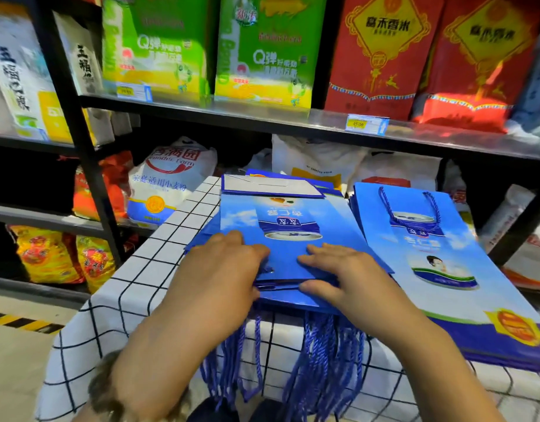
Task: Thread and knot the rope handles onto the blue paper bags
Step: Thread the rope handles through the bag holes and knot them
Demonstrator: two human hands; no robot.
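A stack of flat blue paper bags [284, 220] lies in the middle of the checked tablecloth. My left hand [226, 263] and my right hand [338, 269] both lie on the near edge of the top bag, fingers over its upper face and thumbs under the edge. A small hole shows in the bag by my left fingertips. Several blue rope handles [317, 354] hang from under the stack over the table's front edge. To the right lies a second pile of blue bags [445, 269], whose top bag carries a threaded rope handle [408, 214].
The table wears a white cloth with black grid lines [140, 284]. Behind it stand black shelves [262, 117] with green and red boxes above and white flour sacks [171, 178] below. Yellow-black floor tape [19, 322] runs at the left.
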